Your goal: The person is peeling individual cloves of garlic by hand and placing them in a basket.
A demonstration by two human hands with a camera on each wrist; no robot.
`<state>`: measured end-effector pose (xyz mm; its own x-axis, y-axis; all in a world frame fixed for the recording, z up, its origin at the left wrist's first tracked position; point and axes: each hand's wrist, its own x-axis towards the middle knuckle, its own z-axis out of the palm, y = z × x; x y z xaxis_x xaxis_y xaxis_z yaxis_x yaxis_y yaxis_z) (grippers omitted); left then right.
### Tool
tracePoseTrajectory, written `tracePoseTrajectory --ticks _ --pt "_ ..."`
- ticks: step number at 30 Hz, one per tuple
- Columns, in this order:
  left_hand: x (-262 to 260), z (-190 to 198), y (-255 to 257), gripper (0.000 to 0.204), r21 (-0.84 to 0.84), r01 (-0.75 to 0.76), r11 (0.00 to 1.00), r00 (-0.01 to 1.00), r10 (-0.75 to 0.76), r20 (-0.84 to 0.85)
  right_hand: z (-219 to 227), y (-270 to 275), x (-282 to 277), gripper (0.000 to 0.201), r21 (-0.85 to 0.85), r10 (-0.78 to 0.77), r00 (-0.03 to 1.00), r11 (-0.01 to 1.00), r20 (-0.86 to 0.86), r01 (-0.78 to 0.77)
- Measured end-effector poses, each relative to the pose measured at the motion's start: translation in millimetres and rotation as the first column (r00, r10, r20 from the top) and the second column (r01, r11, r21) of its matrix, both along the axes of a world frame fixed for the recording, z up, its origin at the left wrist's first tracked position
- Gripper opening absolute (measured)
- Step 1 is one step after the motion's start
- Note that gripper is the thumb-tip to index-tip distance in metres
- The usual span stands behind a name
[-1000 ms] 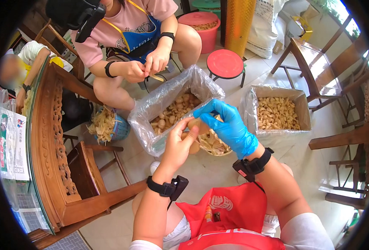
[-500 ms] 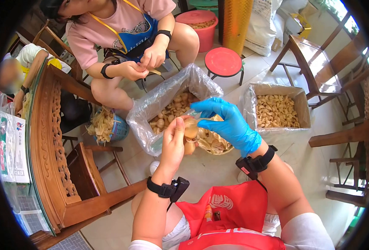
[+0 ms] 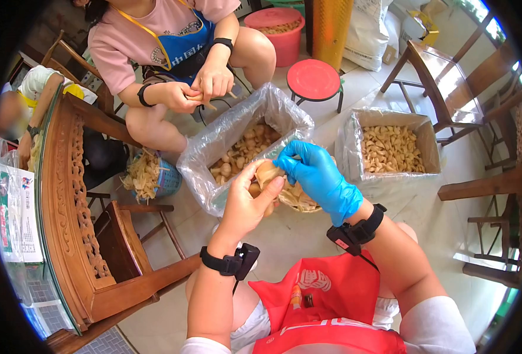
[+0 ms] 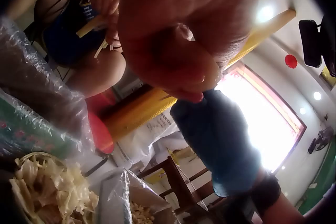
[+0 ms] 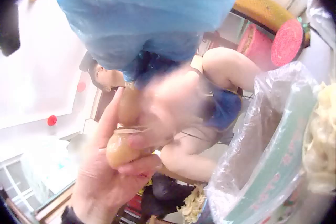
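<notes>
My bare left hand [image 3: 246, 203] holds two smooth, round tan bulbs in its curled fingers, one bulb [image 5: 126, 149] lower and the other bulb [image 5: 128, 109] above it. A thin pale skin shows on the upper one in the head view. My right hand [image 3: 323, 180], in a blue glove, has its fingertips bent together at that bulb's edge, pinching at the skin. The glove [image 4: 218, 140] hides its own fingertips in the left wrist view. Below the hands stands a round basket [image 3: 301, 206] of pale peelings.
A plastic-lined box [image 3: 193, 159] of similar bulbs stands ahead. To its right, another lined box [image 3: 355, 168] holds pale pieces. A blue basket [image 3: 169, 180] of peelings, a red stool [image 3: 314, 79] and wooden chairs surround them. Another person [image 3: 155, 35] sits opposite, hands working.
The gloved right hand pulled away from the bulbs with a thin pale strip, then came back to the upper bulb. The left hand turned them, its thumb now lying across the front.
</notes>
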<state>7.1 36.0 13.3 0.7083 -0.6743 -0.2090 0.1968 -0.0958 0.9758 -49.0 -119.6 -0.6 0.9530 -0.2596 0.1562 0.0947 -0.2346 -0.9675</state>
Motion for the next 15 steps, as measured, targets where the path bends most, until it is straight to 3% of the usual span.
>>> tracePoseTrajectory --ticks 2,6,8,9,11,12,14,15 --pt "1.9 -0.9 0.2 0.039 -0.007 0.018 1.0 1.0 -0.018 -0.002 1.6 3.1 0.1 0.016 0.424 0.057 0.978 0.905 -0.199 0.034" --pt "1.0 0.8 0.8 0.039 -0.037 0.022 0.999 0.999 -0.023 -0.023 -8.7 -0.8 3.3 0.014 0.571 0.144 0.972 0.821 -0.186 -0.012" --pt "3.3 -0.9 1.7 0.04 -0.042 0.042 0.998 0.998 -0.043 -0.034 -12.0 0.9 3.2 0.016 0.743 0.173 0.943 0.661 -0.286 0.104" --pt "4.4 -1.8 1.8 0.04 -0.048 0.058 0.997 0.997 -0.06 -0.042 -19.4 1.1 4.1 0.016 0.744 0.172 0.943 0.66 -0.286 0.105" --pt "5.2 -3.1 0.8 0.041 -0.041 0.059 0.997 0.997 -0.06 -0.042 -36.3 1.8 6.2 0.022 0.919 0.245 0.961 0.393 -0.126 0.021" --pt "5.6 -3.2 0.2 0.041 -0.036 0.058 0.998 0.997 -0.059 -0.041 -31.8 2.0 5.1 0.022 0.92 0.244 0.961 0.392 -0.126 0.021" --pt "5.9 -2.8 -0.9 0.041 -0.037 0.06 0.998 0.997 -0.062 -0.043 -18.8 2.2 2.1 0.027 0.968 0.322 0.937 0.247 -0.135 0.054" --pt "5.9 -2.7 -1.4 0.041 -0.039 0.062 0.997 0.997 -0.064 -0.045 -21.8 1.5 1.9 0.027 0.968 0.322 0.937 0.246 -0.135 0.055"
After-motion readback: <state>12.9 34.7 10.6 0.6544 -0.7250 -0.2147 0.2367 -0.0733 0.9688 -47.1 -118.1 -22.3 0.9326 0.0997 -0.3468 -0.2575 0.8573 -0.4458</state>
